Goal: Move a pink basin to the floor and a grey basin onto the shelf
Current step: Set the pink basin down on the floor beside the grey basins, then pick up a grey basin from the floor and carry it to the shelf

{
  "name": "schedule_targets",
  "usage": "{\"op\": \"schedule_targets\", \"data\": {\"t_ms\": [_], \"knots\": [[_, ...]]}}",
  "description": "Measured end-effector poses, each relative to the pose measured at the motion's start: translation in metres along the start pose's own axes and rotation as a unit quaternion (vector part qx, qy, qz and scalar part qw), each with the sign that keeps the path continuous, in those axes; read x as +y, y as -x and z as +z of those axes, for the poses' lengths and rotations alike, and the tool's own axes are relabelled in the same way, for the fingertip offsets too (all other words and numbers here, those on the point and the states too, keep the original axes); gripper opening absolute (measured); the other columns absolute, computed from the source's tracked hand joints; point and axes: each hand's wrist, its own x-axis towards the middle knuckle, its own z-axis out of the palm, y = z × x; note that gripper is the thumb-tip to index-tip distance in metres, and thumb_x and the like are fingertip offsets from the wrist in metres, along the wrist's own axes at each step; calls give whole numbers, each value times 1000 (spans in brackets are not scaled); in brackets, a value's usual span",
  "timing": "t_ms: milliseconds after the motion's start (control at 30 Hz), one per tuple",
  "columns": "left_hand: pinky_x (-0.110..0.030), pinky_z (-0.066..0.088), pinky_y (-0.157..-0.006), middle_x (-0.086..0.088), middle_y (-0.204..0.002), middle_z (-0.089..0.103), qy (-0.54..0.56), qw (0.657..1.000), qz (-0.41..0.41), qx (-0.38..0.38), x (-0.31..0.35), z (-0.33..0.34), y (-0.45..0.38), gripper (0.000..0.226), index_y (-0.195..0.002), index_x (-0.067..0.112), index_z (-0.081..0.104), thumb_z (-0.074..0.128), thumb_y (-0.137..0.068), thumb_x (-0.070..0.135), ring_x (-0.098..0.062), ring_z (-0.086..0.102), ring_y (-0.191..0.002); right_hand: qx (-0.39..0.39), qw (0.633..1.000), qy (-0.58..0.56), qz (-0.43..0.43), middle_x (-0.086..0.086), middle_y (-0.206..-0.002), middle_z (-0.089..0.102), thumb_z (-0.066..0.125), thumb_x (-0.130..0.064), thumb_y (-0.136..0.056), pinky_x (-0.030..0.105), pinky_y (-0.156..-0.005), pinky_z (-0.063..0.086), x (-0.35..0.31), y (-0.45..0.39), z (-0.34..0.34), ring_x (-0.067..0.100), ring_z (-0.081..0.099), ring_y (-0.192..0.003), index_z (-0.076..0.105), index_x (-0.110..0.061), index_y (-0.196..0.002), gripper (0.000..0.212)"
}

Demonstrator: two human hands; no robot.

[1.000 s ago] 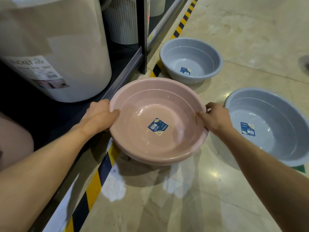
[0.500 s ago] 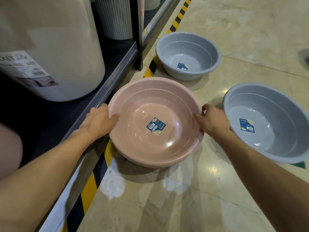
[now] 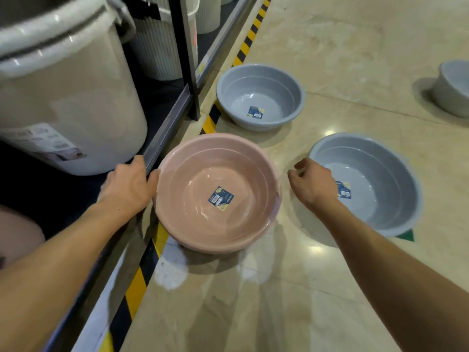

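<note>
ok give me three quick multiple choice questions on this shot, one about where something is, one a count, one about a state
1. Where is the pink basin?
A. on the floor beside the shelf edge
B. inside a grey basin
C. on the shelf beside the bucket

2. How many grey basins show on the floor?
A. one
B. three
C. five

3. What is the right hand doing?
A. gripping the pink basin's rim
B. holding nothing, clear of the pink basin
C. pressing on the shelf

Answers:
1 A: it sits on the tiles by the striped tape.
2 B: one far, one near, one at the right edge.
3 B: a gap of floor shows between its fingers and the rim, while the left hand touches the other side.
</note>
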Motion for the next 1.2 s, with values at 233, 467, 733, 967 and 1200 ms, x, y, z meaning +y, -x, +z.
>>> {"op": "schedule_targets", "data": {"t_ms": [233,467,733,967,1200], "knots": [[-41,52,-68,-13,-87,58,30,990,121,-62,130,-213,46,29,-93,14,54,50,-98,42,-36,58,-78,-1,999,-43,16,5,-96,71,51,-39,-90,35,-73,46,-48,48,-251,30,64,-92,59,-18,-125,42],[-32,36,-56,-6,-76,58,-103,941,321,-29,293,-497,121,25,-103,12,54,43,-102,34,-23,45,-60,30,998,9,57,4,-107,73,54,-41,-90,34,-74,46,-95,110,-556,27,64,-95,61,-24,-120,35],[-36,50,-73,-11,-99,66,-93,880,465,-16,468,-664,199,35,-114,17,51,39,-101,47,-33,65,-89,74,981,38,176,6,-116,69,51,-41,-91,36,-80,53,-51,210,-801,28,64,-98,62,-23,-118,34],[-31,41,-69,-9,-108,68,-31,822,569,-24,626,-704,311,36,-125,21,52,43,-100,46,-31,65,-93,142,946,40,290,2,-107,70,53,-39,-90,37,-77,52,59,313,-917,22,63,-92,64,-25,-113,29],[-38,52,-76,-9,-109,67,-33,747,663,-42,749,-684,418,36,-116,18,54,44,-99,48,-30,64,-96,176,921,20,348,-1,-106,68,57,-38,-90,41,-81,56,159,377,-975,17,62,-92,62,-25,-114,28]]}}
